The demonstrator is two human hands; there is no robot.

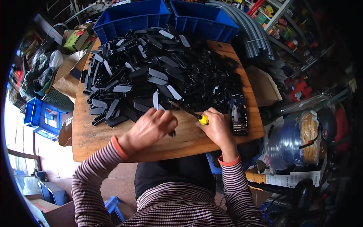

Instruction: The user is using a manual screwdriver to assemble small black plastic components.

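With the right hand (217, 126) fisted on the screwdriver (189, 112) and the left hand (151, 126) curled over probably a black plastic piece (172, 133), a slip could jab fingers or knock the phone (239, 114) at the table's (94, 140) right edge.

Both arms wear long sleeves (94, 174) in thin dark and pale stripes with orange cuffs (229, 162), above dark trousers (170, 172).

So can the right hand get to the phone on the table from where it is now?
Probably yes. The phone lies flat on the table just beside the right hand, with nothing between them. But that hand is closed around a yellow-handled screwdriver, so it would need freeing first.
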